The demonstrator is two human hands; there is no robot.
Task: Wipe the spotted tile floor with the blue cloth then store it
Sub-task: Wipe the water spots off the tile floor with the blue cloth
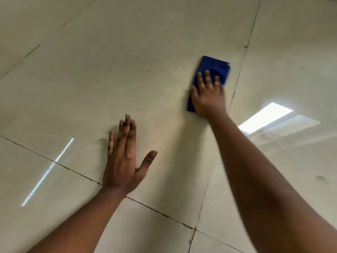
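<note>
The left hand [124, 161] is lying flat on the glossy beige tile floor [91, 79], fingers straight, thumb splayed, holding nothing, its heel sitting on a dark grout line [76, 172]. Bare tile is stretching between it and the right hand [207, 95], which is pressing the folded blue cloth [213, 67] flat with straight fingers, just beside another grout line [240, 70].

Both arms reach forward, left hand [121, 162] and right hand [207, 96] flat, fingers straight.
</note>
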